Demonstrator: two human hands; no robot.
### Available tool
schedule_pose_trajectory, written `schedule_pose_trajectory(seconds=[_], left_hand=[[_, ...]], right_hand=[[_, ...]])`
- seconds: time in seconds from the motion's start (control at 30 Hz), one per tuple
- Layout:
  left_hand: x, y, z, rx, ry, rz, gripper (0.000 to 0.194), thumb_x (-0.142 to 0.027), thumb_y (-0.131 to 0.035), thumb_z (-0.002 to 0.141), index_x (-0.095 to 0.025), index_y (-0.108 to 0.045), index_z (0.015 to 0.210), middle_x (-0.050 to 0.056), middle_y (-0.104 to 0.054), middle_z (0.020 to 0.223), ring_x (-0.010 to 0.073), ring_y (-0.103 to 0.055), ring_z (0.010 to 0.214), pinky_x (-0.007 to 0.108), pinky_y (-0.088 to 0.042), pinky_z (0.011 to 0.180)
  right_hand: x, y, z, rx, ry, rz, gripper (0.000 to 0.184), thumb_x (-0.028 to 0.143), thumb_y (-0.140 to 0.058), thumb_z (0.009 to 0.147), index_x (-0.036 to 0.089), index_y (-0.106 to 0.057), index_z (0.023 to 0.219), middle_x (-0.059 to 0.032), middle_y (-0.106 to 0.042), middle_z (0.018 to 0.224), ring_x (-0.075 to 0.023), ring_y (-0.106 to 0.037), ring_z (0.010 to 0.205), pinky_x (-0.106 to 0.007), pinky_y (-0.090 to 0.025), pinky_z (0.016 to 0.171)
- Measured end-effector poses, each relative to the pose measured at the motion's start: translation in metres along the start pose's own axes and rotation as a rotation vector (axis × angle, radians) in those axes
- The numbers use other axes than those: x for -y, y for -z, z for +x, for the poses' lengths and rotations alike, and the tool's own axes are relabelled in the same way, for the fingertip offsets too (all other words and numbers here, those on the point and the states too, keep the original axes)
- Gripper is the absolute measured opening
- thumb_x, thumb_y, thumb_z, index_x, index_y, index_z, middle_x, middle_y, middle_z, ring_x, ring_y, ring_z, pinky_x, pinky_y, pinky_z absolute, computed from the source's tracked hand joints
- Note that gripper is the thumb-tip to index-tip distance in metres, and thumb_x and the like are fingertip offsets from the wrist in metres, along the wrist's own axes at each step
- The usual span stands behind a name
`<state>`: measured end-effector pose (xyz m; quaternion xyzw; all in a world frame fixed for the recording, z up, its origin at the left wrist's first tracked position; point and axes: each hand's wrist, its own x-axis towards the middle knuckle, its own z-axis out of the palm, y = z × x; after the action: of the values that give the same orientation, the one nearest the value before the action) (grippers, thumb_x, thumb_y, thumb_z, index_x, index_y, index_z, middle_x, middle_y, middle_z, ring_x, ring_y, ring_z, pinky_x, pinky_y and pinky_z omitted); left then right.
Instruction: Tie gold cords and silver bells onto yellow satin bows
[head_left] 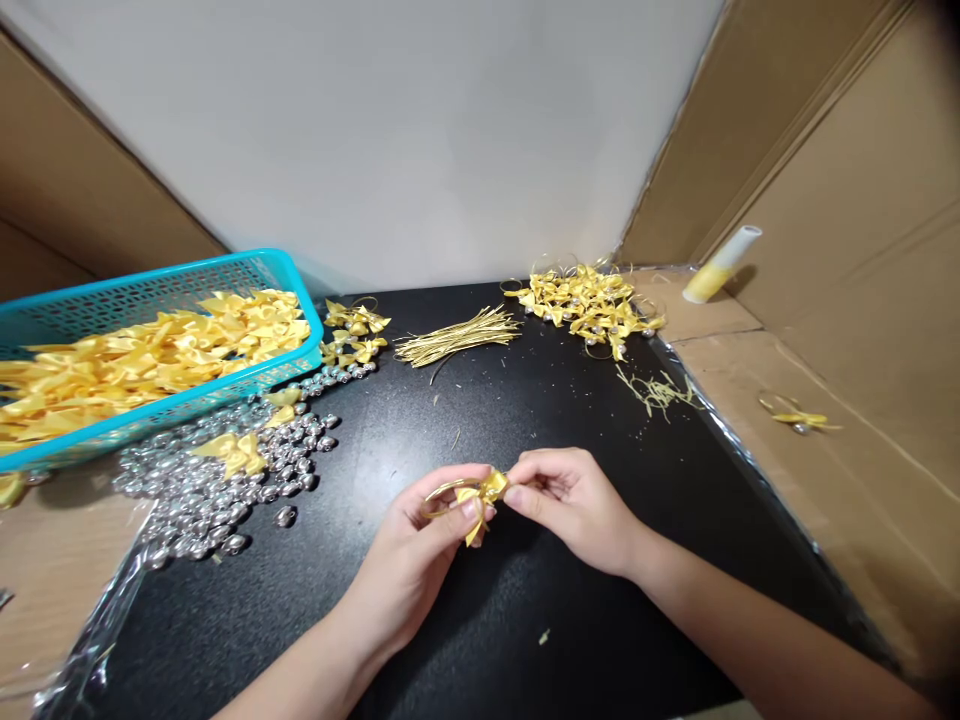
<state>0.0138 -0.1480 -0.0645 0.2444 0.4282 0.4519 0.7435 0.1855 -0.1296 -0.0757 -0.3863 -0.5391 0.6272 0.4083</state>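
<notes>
A yellow ribbon bow [493,486] with a looped gold cord [444,487] is held over the near middle of the black table. My left hand [427,530] is closed on it, thumb across the bow and the loop curving out beside the index finger. At the bow's right edge, my right hand [574,505] pinches with thumb and index finger; the exact bit between the fingertips is hidden. Beyond both hands lies a bundle of gold cords [459,336]. Off to the left spread many shiny silver bells [202,505], with a loose yellow bow [232,455] on top.
A turquoise basket [296,280] full of yellow bows stands at the left. Finished-looking bows with loops [585,300] are heaped at the back right, near cord scraps [660,392]. A yellow-white tube [721,265] and one bow [799,418] sit on cardboard at the right.
</notes>
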Motion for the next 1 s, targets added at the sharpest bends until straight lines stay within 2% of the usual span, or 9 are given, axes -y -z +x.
schedule_pose_trajectory(seconds=[0.2, 0.47, 0.8, 0.9, 1.0], left_hand=[[0.0003, 0.0010, 0.0016, 0.020, -0.012, -0.002, 0.019, -0.025, -0.087, 0.062, -0.023, -0.077, 0.079, 0.000, -0.072, 0.071, 0.0087, -0.061, 0.064, 0.015, -0.046, 0.057], [0.0005, 0.0017, 0.0013, 0.041, -0.011, 0.015, 0.017, -0.026, -0.085, 0.064, -0.022, -0.076, 0.077, 0.000, -0.070, 0.066, 0.0081, -0.058, 0.060, 0.014, -0.045, 0.055], [-0.0007, 0.0007, 0.0023, 0.025, 0.012, 0.035, 0.015, -0.025, -0.085, 0.064, -0.020, -0.073, 0.072, 0.000, -0.069, 0.065, 0.0085, -0.056, 0.058, 0.015, -0.045, 0.055], [-0.0006, 0.0007, 0.0016, 0.024, 0.017, 0.031, 0.015, -0.025, -0.085, 0.063, -0.020, -0.073, 0.070, 0.000, -0.069, 0.064, 0.0084, -0.055, 0.058, 0.015, -0.044, 0.054], [-0.0006, 0.0003, 0.0001, 0.024, 0.028, 0.020, 0.016, -0.024, -0.086, 0.062, -0.020, -0.073, 0.070, 0.000, -0.069, 0.064, 0.0085, -0.055, 0.058, 0.015, -0.044, 0.054]], right_hand=[[0.0004, 0.0000, 0.0002, -0.009, -0.017, 0.013, 0.011, 0.022, -0.064, 0.079, 0.014, -0.068, 0.073, -0.0006, -0.060, 0.068, -0.0107, -0.051, 0.062, -0.023, -0.040, 0.058], [0.0025, 0.0013, -0.0007, -0.012, 0.035, -0.126, 0.015, 0.023, -0.062, 0.080, 0.012, -0.071, 0.074, 0.0023, -0.049, 0.059, -0.0084, -0.039, 0.053, -0.023, -0.030, 0.050], [0.0062, 0.0022, -0.0014, -0.036, 0.105, -0.266, 0.015, 0.020, -0.062, 0.081, 0.012, -0.072, 0.074, 0.0026, -0.048, 0.057, -0.0081, -0.039, 0.052, -0.023, -0.030, 0.050], [0.0054, 0.0020, -0.0009, -0.034, 0.086, -0.242, 0.014, 0.020, -0.063, 0.081, 0.012, -0.072, 0.074, 0.0023, -0.050, 0.057, -0.0081, -0.040, 0.052, -0.023, -0.030, 0.050], [0.0026, 0.0014, -0.0002, -0.004, 0.023, -0.104, 0.015, 0.024, -0.064, 0.080, 0.013, -0.071, 0.074, 0.0007, -0.055, 0.062, -0.0089, -0.045, 0.055, -0.023, -0.035, 0.052]])
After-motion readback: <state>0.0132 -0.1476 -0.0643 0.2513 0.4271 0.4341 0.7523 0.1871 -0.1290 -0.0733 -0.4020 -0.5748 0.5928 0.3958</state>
